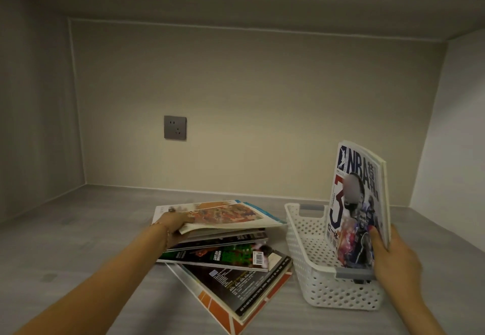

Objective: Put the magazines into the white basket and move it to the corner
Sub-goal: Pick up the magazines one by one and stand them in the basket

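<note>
Your right hand [393, 253] has its grip clenched round the NBA magazine [357, 203], holding it upright with its lower end inside the white basket [309, 250], which stands on the table [78, 242] toward the right rear corner. Your left hand [174, 225] grasps the top magazine [220, 215] of the stack [228, 261] just left of the basket, lifting its near edge. A wall socket [175, 127] sits behind.

Hidden, cropped and blurred parts

The NBA magazine [354, 203] hides the white basket's [309, 263] far right wall, and its own foot sinks out of sight inside; a face on its cover is blurred. The left hand's [174, 225] fingertips vanish under the top magazine [220, 214]. Both forearms leave the bottom edge.
</note>
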